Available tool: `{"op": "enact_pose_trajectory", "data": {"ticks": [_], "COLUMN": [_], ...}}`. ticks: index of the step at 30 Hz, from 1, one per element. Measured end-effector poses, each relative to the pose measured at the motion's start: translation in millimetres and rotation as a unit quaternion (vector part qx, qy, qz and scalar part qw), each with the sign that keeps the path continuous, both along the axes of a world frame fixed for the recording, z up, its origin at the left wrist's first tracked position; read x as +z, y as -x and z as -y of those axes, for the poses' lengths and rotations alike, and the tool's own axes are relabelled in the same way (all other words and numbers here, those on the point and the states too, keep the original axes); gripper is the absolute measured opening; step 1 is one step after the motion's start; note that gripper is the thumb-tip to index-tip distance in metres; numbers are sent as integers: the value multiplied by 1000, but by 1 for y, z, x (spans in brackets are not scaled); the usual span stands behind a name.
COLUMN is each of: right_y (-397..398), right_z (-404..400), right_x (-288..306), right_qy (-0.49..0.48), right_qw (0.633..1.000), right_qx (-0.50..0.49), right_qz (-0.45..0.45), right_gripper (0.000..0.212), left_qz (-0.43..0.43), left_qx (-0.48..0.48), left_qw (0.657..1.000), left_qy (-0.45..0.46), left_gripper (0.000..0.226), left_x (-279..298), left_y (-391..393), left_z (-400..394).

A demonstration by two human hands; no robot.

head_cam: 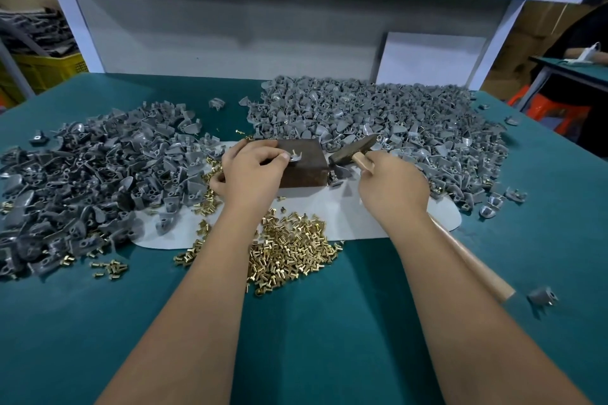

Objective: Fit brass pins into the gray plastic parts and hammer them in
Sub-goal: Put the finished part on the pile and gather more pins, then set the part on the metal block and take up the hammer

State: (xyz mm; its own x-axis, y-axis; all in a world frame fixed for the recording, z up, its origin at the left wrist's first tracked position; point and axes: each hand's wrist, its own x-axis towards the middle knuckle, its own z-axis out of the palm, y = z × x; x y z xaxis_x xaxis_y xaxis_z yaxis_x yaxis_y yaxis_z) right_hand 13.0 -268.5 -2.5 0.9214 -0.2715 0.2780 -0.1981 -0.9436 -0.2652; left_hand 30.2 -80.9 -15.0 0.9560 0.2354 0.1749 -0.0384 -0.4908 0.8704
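Loose brass pins lie heaped before the block, where the left hand pinches a pinned gray part, the right hand grips the hammer, and big piles look unfinished.

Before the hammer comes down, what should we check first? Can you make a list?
1. Gray part sits on the brown block: ok.
2. Brass pin stands in the part, sticking up: ok, though how straight it stands cannot be told.
3. Left hand steadies the part: ok, but its fingers lie right beside the pin, so not ok for a hard hit.
4. Right hand grips the hammer close under the head: ok.
5. Hammer head is off to the right of the pin, not above it: not ok yet.
6. More pins in the pile nearby: ok.
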Motion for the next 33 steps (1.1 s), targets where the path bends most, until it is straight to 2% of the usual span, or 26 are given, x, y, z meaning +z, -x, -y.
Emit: {"op": "enact_pose_trajectory", "data": {"ticks": [2,3,5,8,12,18,23,33], "right_y": [0,-1,-6,-17,-28,-34,-30,-33], "right_z": [-5,-10,-27,-57,-75,-78,-83,-86], "right_x": [2,4,12,18,12,-1,-8,-14], "right_qy": [40,24,-80,-201,-176,-151,-168,-198], "right_qw": [998,996,986,960,967,967,957,946], "right_qx": [7,24,88,174,163,152,149,144], "right_qz": [45,79,113,93,83,135,185,212], "right_gripper": [26,26,22,17,23,25,23,23], "left_qz": [6,13,29,45,62,65,67,69], "left_qx": [2,2,2,12,17,43,52,68], "left_qw": [1000,1000,999,998,996,994,992,989], "left_qy": [-12,-18,-24,-40,-58,-81,-89,-109], "left_gripper": [18,21,25,19,6,10,11,8], "left_x": [0,1,1,1,-1,-5,-8,-12], "left_y": [2,3,6,9,7,4,1,-2], "left_z": [0,0,1,2,2,3,3,3]}}
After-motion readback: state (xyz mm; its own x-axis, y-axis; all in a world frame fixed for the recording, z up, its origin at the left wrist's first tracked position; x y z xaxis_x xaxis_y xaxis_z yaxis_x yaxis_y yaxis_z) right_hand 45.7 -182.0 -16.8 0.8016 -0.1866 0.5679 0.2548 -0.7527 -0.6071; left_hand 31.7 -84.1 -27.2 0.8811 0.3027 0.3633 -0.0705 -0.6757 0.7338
